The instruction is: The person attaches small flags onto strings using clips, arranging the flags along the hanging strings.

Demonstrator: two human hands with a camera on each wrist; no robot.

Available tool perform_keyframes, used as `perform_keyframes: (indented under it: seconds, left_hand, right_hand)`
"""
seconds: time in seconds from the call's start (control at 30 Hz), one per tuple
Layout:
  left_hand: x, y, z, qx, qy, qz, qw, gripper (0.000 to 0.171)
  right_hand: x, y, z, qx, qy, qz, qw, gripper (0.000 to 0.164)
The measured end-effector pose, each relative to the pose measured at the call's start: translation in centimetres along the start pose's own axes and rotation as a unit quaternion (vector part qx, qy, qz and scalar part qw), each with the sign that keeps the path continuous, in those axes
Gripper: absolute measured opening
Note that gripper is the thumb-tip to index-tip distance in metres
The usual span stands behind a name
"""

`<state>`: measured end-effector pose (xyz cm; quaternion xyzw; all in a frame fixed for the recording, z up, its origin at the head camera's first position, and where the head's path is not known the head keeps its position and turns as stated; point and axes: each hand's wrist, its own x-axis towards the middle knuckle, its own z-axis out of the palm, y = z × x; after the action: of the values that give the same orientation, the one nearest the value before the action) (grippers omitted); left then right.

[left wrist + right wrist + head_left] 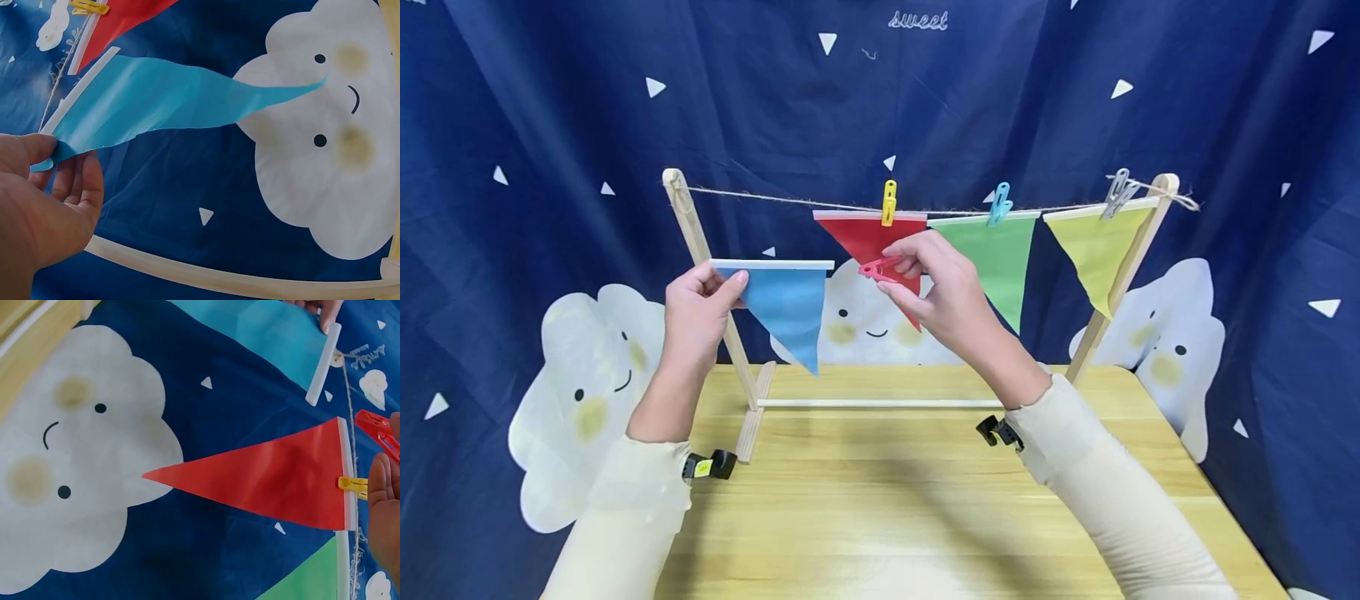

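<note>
My left hand (696, 304) pinches the upper left corner of a blue triangular pennant (786, 304), thumb in front. The pennant hangs point down, its white top strip just below the twine (760, 196). In the left wrist view, the blue pennant (150, 94) stretches away from the thumb and fingers. My right hand (943, 287) pinches a red clothespin (880, 268) between thumb and fingers, in front of the red pennant (865, 237). That pennant hangs from the twine by a yellow clothespin (889, 204). The right wrist view shows the red clothespin (377, 431) close to the twine.
A green pennant (1000, 258) hangs by a blue clothespin (1000, 204), and a yellow pennant (1093, 242) by a grey clothespin (1120, 193). Wooden posts (688, 221) hold the twine at both ends. A white crossbar (880, 403) runs low above the wooden table (865, 492). Behind hangs a blue curtain (760, 100).
</note>
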<state>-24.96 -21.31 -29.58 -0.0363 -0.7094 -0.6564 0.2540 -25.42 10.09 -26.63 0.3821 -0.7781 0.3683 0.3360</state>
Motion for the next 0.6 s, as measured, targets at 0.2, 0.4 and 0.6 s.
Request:
perform_keyframes:
  seconds: [0.2, 0.4, 0.6]
  left_hand:
    - [0.6, 0.6, -0.2, -0.040, 0.001, -0.004, 0.9992, 0.006]
    - [1.0, 1.1, -0.3, -0.058, 0.002, -0.013, 0.9982, 0.010]
    - [1.7, 1.3, -0.5, -0.089, 0.011, -0.006, 0.9960, 0.010]
  right_hand:
    - [1.1, -0.2, -0.3, -0.006, 0.001, -0.024, 1.000, 0.042]
    - [2.7, -0.9, -0.5, -0.025, -0.005, -0.047, 0.999, 0.041]
    - [4.6, -1.9, -0.6, -0.025, -0.010, -0.080, 0.996, 0.036]
